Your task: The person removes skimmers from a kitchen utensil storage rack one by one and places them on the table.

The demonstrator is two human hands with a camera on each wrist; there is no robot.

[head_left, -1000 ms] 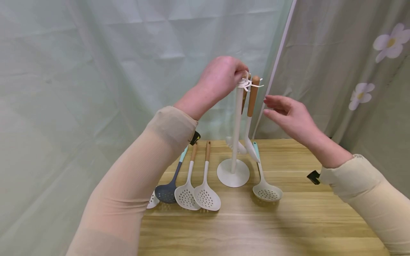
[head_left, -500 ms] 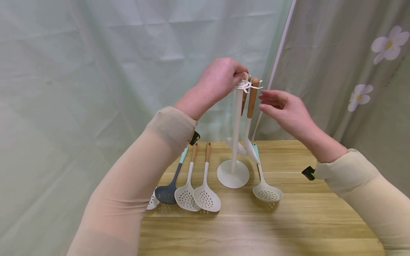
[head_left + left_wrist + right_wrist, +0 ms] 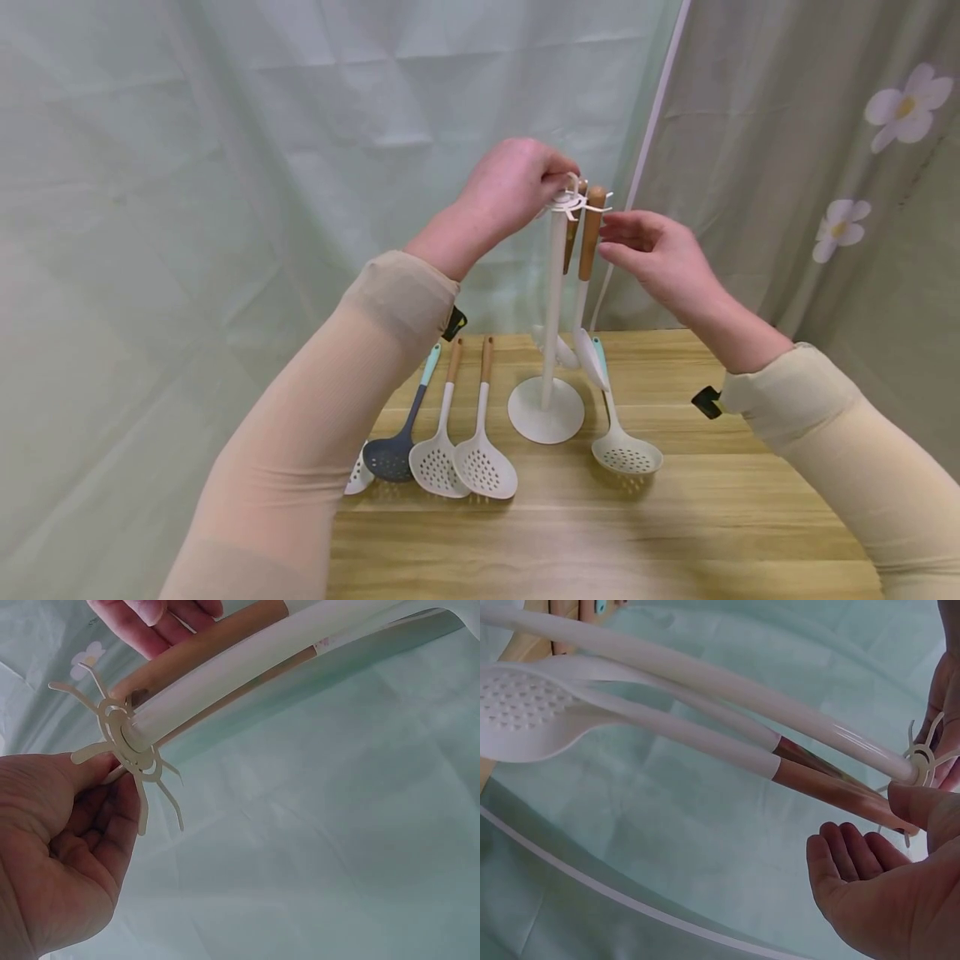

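Observation:
A white utensil rack (image 3: 553,317) stands on the wooden table (image 3: 675,533). My left hand (image 3: 558,179) pinches one arm of the hook crown (image 3: 124,742) at the top of the pole (image 3: 262,667). Two white utensils with wooden handles (image 3: 591,233) hang from the crown. My right hand (image 3: 611,237) is just right of the front handle. Its thumb (image 3: 915,806) touches that handle's upper end (image 3: 840,791), while its fingers (image 3: 840,855) stay loosely curved and apart from it. The slotted head (image 3: 517,712) of a hanging utensil shows in the right wrist view.
Left of the rack's base (image 3: 546,410), a dark slotted spoon (image 3: 390,457) and two white skimmers (image 3: 486,467) lie on the table. Another skimmer (image 3: 626,454) lies at the base's right. Pale green curtains (image 3: 225,167) hang close behind, and bare wood lies in front.
My right hand has moved left and slightly up, from free air to the hanging wooden handle. The left hand has stayed on the hook crown.

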